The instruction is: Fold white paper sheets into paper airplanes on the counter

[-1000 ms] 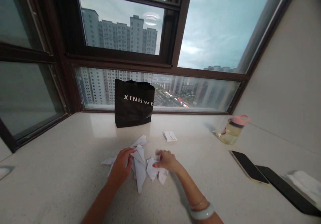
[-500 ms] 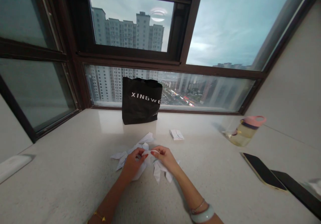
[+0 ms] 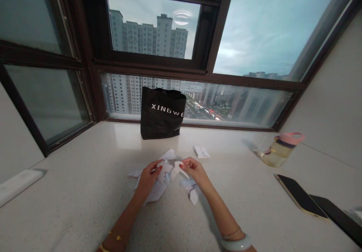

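In front of the black XINGWE bag (image 3: 161, 123), the left hand (image 3: 149, 174) pinches a white paper scrap (image 3: 166, 166) while the right hand (image 3: 196, 171) grips another paper piece (image 3: 176, 170)

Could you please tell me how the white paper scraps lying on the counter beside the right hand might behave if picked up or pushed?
The white paper scraps look thin and sheet-like, so they are probably light and fairly floppy. Their flat, angular shapes suggest they would slide rather than roll if pushed.
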{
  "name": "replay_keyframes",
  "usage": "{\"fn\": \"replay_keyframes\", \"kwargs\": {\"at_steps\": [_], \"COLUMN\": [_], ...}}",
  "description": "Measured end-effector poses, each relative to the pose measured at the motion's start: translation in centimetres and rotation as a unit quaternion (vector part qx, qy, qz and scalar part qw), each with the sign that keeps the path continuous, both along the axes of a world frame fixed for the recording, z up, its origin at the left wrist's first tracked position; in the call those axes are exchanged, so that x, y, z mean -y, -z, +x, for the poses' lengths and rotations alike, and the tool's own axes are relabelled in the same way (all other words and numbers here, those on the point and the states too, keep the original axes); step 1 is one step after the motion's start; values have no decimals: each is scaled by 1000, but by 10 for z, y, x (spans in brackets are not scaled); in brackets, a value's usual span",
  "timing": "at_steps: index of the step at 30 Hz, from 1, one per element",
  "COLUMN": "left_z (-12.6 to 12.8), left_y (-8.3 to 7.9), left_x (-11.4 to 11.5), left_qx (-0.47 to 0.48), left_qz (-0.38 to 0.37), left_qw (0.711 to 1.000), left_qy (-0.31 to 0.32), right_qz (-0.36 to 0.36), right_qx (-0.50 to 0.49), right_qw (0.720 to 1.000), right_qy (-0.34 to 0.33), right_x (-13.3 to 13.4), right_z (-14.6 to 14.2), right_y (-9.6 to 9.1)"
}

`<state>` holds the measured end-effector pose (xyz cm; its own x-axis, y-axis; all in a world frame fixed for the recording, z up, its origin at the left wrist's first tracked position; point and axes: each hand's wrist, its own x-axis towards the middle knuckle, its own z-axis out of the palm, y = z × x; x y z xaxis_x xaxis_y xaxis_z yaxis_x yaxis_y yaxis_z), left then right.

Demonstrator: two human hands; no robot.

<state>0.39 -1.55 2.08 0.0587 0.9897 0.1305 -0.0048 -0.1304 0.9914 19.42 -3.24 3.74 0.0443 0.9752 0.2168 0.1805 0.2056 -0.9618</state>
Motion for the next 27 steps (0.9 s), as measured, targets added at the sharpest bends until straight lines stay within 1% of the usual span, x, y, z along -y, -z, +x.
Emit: {"fn": "replay_keyframes", "kwargs": {"at_steps": [2,3,6,9,13,16,19,22,24,27], "left_z": [1,2,4,8,12,13,14,17,18,17], "left_y": [1,1,0,-1,-4,-6,-6,-1,4,10], "left_x": [0,1,4,8,13,16,19,18,16,13], "left_qx": [-10,-9,5,26,72,103,111,101,80,43], "left_qz": [-1,-2,-1,-9,-34,-42,-52,-44,-22,7], "left_qw": [1000,1000,999,994,984,977,977,979,984,989], "left_qy": [5,14,54,103,161,180,176,170,160,142], "right_qz": [-15,-22,-13,18,44,50,49,56,72,107], "right_qx": [-87,-107,-116,-106,-100,-121,-132,-97,-40,67], "right_qw": [995,992,990,993,994,991,988,991,991,981], "right_qy": [-39,-58,-82,-56,9,40,63,79,102,149], "right_x": [2,4,10,14,15,15,14,14,14,13], "right_z": [-11,-16,-29,-35,-37,-38,-41,-42,-41,-35], "right_y": [-3,-3,3,11,16,18,22,25,25,23]}}
